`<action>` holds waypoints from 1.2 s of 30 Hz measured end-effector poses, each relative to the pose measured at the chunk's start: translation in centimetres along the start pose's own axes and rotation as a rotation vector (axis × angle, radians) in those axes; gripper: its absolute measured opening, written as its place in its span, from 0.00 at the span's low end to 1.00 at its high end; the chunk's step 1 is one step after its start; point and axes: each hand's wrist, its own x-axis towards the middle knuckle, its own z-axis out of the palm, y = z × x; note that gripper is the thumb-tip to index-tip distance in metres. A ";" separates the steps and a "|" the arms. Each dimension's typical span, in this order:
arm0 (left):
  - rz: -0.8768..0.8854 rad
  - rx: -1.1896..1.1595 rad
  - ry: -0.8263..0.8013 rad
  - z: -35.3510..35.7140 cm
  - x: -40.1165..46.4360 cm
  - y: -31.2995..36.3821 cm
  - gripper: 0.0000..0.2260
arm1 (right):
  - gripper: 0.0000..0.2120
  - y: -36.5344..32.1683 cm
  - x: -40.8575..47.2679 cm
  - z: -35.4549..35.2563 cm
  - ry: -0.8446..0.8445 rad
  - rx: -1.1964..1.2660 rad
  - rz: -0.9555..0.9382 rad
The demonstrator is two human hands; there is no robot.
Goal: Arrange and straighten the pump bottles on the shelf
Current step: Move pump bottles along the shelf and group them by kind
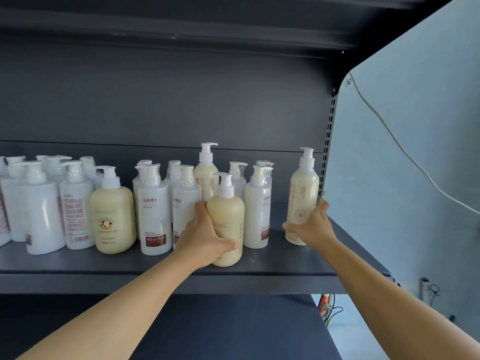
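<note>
On the dark shelf (298,266) my left hand (205,237) wraps the squat cream bottle (228,219) near the front edge; my right hand (310,224) grips the tall bottle (304,188) standing alone at the right end. Both look full, heavy and slick, so I hold low on the bodies, never the pump heads.

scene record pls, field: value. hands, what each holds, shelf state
left hand: grips short cream pump bottle at shelf front
right hand: grips tall cream pump bottle, far right, apart from the rest
both bottles: upright, on dark shelf
other bottles: white pump bottles crowded left and centre, rows uneven
second short cream bottle: left of centre
</note>
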 end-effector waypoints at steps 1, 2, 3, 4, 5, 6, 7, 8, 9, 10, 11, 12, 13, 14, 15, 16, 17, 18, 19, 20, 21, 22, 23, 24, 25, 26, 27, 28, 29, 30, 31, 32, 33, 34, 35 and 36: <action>0.005 -0.002 -0.003 0.1 -0.1 0.1 0.33 | 0.37 0.4 0.2 0.3 -0.028 0.007 0.006; 0.011 -0.007 -0.004 0.2 -0.1 0.3 0.33 | 0.33 0.7 0.4 0.4 -0.029 -0.002 0.005; 0.016 -0.011 -0.005 0.3 -0.2 0.4 0.32 | 0.30 1.0 0.6 0.5 -0.017 -0.009 0.002; 0.020 -0.015 -0.005 0.5 -0.2 0.6 0.33 | 0.27 1.2 0.8 0.4 -0.008 -0.015 0.003; 0.024 -0.017 -0.004 0.7 -0.3 0.8 0.34 | 0.26 1.4 1.0 0.3 -0.004 -0.019 0.002; 0.031 -0.024 0.000 1.0 -0.4 1.1 0.35 | 0.26 1.6 1.1 0.1 -0.005 -0.027 0.001; 0.041 -0.031 0.003 1.3 -0.4 1.3 0.35 | 0.26 1.9 1.3 -0.2 -0.005 -0.037 0.000; 0.053 -0.036 0.006 1.7 -0.5 1.7 0.36 | 0.26 2.2 1.4 -0.6 -0.001 -0.042 0.001; 0.064 -0.036 0.004 2.2 -0.6 2.2 0.35 | 0.26 2.5 1.5 -1.0 0.002 -0.045 0.002; 0.071 -0.031 -0.004 2.7 -0.7 2.6 0.35 | 0.26 2.7 1.6 -1.5 0.000 -0.044 0.006; 0.077 -0.021 -0.016 3.3 -0.7 3.2 0.35 | 0.26 2.9 1.8 -2.1 -0.009 -0.041 0.011; 0.083 -0.008 -0.033 3.9 -0.7 3.8 0.35 | 0.26 3.2 2.0 -2.6 -0.023 -0.036 0.016; 0.091 0.004 -0.050 4.5 -0.7 4.5 0.34 | 0.26 3.4 2.3 -3.1 -0.039 -0.031 0.015; 0.100 0.010 -0.067 5.1 -0.6 5.1 0.34 | 0.27 3.6 2.7 -3.6 -0.057 -0.030 0.011; 0.109 0.010 -0.084 5.9 -0.4 5.8 0.35 | 0.28 3.9 3.0 -4.0 -0.075 -0.029 0.004; 0.112 0.008 -0.099 6.4 -0.3 6.4 0.35 | 0.29 4.1 3.3 -4.3 -0.093 -0.027 -0.002; 0.113 0.005 -0.112 6.9 -0.1 6.8 0.35 | 0.30 4.2 3.5 -4.5 -0.111 -0.023 -0.008; 0.111 -0.001 -0.126 7.5 0.2 7.4 0.36 | 0.30 4.6 3.9 -4.7 -0.129 -0.019 -0.012; 0.111 -0.009 -0.136 8.1 0.5 7.8 0.36 | 0.30 4.9 4.3 -4.9 -0.144 -0.017 -0.018; 0.113 -0.018 -0.146 8.6 0.8 8.1 0.36 | 0.29 5.1 4.7 -5.1 -0.162 -0.015 -0.021; 0.112 -0.026 -0.155 9.1 1.1 8.4 0.36 | 0.29 5.3 5.1 -5.3 -0.183 -0.011 -0.026; 0.109 -0.035 -0.164 9.4 1.3 8.7 0.36 | 0.29 5.6 5.4 -5.3 -0.206 -0.003 -0.034; 0.107 -0.044 -0.172 9.7 1.6 8.9 0.36 | 0.29 5.8 5.7 -5.4 -0.224 0.004 -0.044; 0.108 -0.053 -0.179 10.0 1.9 9.1 0.35 | 0.29 5.9 5.9 -5.5 -0.236 0.008 -0.052; 0.108 -0.060 -0.184 10.2 2.1 9.2 0.35 | 0.29 6.0 6.1 -5.5 -0.241 0.009 -0.060; 0.109 -0.064 -0.188 10.4 2.3 9.4 0.35 | 0.29 6.1 6.3 -5.5 -0.244 0.009 -0.066; 0.108 -0.063 -0.190 10.6 2.4 9.5 0.34 | 0.29 6.1 6.5 -5.5 -0.246 0.009 -0.073; 0.108 -0.061 -0.192 10.8 2.5 9.5 0.34 | 0.29 6.2 6.8 -5.6 -0.248 0.007 -0.078; 0.107 -0.057 -0.192 11.0 2.6 9.6 0.34 | 0.29 6.2 6.9 -5.6 -0.251 0.002 -0.083; 0.107 -0.052 -0.188 11.2 2.7 9.7 0.34 | 0.29 6.2 7.1 -5.6 -0.257 -0.005 -0.088; 0.106 -0.046 -0.182 11.3 2.8 9.7 0.34 | 0.29 6.2 7.2 -5.6 -0.262 -0.014 -0.092; 0.105 -0.042 -0.172 11.4 2.8 9.8 0.34 | 0.29 6.2 7.2 -5.5 -0.263 -0.030 -0.095; 0.102 -0.039 -0.163 11.6 2.9 9.8 0.35 | 0.28 6.2 7.3 -5.6 -0.260 -0.054 -0.100; 0.099 -0.034 -0.155 11.7 3.0 9.9 0.35 | 0.28 6.3 7.3 -5.7 -0.253 -0.083 -0.106; 0.097 -0.026 -0.148 11.8 3.0 10.0 0.35 | 0.27 6.3 7.3 -5.9 -0.246 -0.113 -0.112; 0.097 -0.018 -0.142 11.9 3.0 10.1 0.35 | 0.26 6.3 7.2 -6.3 -0.239 -0.136 -0.114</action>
